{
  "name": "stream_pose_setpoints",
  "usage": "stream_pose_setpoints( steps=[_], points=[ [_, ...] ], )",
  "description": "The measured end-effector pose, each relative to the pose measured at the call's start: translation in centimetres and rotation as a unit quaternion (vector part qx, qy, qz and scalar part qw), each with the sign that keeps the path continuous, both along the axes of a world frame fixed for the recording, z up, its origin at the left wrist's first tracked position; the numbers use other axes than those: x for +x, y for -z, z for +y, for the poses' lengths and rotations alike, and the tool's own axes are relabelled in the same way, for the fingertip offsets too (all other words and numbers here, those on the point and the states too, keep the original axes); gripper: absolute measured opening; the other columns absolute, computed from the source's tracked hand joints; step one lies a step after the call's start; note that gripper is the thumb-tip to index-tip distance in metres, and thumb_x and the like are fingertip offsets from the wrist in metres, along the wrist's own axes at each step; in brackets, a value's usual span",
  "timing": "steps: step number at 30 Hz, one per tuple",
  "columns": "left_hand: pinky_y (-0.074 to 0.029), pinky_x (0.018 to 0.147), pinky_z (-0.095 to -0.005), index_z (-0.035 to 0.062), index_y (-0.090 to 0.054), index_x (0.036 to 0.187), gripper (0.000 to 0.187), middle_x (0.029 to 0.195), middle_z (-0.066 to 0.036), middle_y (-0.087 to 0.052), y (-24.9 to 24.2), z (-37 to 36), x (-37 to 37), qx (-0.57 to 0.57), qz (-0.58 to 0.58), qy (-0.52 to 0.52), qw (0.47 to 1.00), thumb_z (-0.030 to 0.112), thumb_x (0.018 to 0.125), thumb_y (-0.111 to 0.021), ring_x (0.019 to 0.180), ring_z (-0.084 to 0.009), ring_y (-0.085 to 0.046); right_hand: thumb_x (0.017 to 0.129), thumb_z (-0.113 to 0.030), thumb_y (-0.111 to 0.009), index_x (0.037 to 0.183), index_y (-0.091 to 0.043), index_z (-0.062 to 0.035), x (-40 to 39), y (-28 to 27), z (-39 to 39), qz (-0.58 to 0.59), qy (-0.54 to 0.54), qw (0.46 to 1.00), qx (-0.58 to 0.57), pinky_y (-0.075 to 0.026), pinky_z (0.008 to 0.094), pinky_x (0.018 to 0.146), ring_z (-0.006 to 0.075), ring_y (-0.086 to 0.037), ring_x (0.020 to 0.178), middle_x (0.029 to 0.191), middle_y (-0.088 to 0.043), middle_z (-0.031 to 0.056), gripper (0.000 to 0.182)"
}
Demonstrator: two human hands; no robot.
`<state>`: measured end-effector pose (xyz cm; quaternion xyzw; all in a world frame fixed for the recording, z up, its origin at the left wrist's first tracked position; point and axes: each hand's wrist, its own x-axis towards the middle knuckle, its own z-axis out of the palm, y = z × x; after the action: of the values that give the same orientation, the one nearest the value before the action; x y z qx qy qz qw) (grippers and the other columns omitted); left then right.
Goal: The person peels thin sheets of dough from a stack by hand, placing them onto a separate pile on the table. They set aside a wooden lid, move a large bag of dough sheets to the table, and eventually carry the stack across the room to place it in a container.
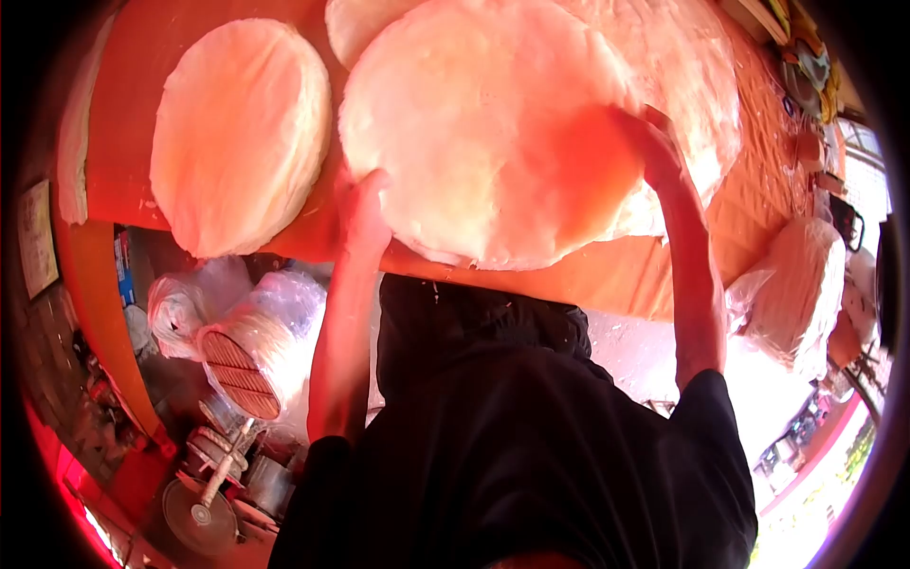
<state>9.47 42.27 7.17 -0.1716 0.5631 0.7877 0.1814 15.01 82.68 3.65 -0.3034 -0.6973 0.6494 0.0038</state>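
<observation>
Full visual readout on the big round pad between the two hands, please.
The big round pad is thick and pale, tinted pink-orange by the light, with a smooth, faintly dimpled top and a soft, slightly uneven rim. It looks like cotton wadding. It lies roughly flat at the near side of the orange-covered table, partly over more pale wadding at the right. The left hand is at its left edge, the right hand at its right side; finger grip is unclear.

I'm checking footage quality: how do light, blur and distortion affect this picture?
Head view: wide-lens distortion bows the orange-covered table; glare bleaches the floor, lower right; a red cast tints the large, pale, round pad, darker red beside the right hand; the left hand looks soft-edged.
</observation>
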Motion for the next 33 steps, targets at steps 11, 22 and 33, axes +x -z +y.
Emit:
stream_pose_setpoints(
  steps=[11,22,33],
  points=[
    [-0.044,0.097,-0.0332,-0.0036,-0.049,0.125,0.046,0.119,-0.013,-0.059,0.8,-2.1,2.6,0.013,0.022,-0.012,1.000,0.002,0.082,-0.063,0.109,-0.0198,-0.057,0.086,-0.008,-0.062,0.114,-0.060,0.0070,2.8,-4.9,-4.5,-0.055,0.048,0.980,-0.186,-0.051,0.0324,0.085,0.0222,-0.065,0.096,0.106,-0.067,0.0128,0.032],
    [-0.043,0.100,-0.0350,-0.0002,-0.044,0.133,0.055,0.127,-0.012,-0.056,0.7,-2.3,1.7,0.027,0.040,0.007,0.999,-0.004,0.081,-0.060,0.116,-0.0216,-0.053,0.090,-0.021,-0.061,0.117,-0.059,0.0055,-1.4,-5.8,-2.9,-0.071,-0.039,0.969,-0.232,-0.049,0.0322,0.088,0.0211,-0.063,0.096,0.106,-0.066,0.0110,0.037],
    [-0.048,0.087,-0.0315,-0.0024,-0.051,0.121,0.046,0.110,-0.009,-0.060,-8.8,-4.7,-2.8,0.013,0.133,-0.030,0.991,0.003,0.077,-0.065,0.099,-0.0172,-0.058,0.084,-0.011,-0.068,0.119,-0.057,0.0059,-4.4,-16.0,-5.4,0.064,0.065,0.996,0.000,-0.048,0.0292,0.089,0.0197,-0.063,0.099,0.111,-0.065,0.0126,0.040]
  ],
)
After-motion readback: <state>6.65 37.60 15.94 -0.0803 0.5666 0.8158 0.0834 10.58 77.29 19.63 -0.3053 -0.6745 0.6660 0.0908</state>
